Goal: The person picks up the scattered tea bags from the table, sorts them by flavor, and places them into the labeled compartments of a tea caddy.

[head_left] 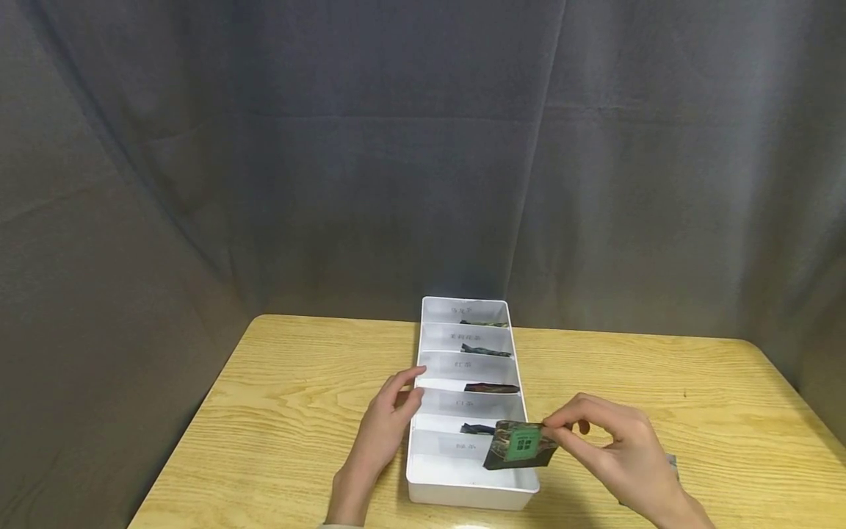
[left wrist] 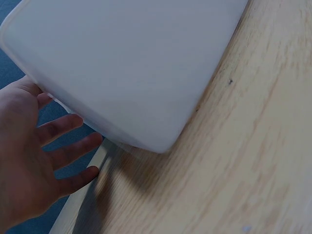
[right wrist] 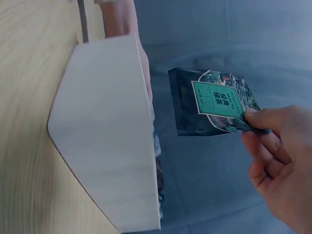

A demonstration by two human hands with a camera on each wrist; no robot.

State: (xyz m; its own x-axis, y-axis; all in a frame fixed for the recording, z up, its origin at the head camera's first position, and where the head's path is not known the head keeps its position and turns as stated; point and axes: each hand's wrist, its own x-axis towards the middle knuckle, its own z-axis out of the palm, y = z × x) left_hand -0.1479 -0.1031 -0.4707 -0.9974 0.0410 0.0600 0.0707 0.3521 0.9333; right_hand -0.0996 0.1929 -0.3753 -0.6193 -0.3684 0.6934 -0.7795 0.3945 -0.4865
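Wooden table [head_left: 277, 411] up close: the right hand [head_left: 615, 448] pinches a green-labelled tea packet [head_left: 522, 444] by one corner, holding it over the nearest compartment of the white tray [head_left: 465, 494]. Looks like the sorting step; lowering it into that slot seems next. Left hand [head_left: 383, 430], fingers straight, steadies the tray's side. Farther compartments each hold a dark packet [head_left: 491, 388]; grey cloth [head_left: 423, 147] behind.

Colours: white tray [head_left: 423, 470], dark packet [head_left: 519, 445].
Packet label green with pale print; table [head_left: 277, 411] light wood grain; backdrop [head_left: 330, 147] grey cloth.
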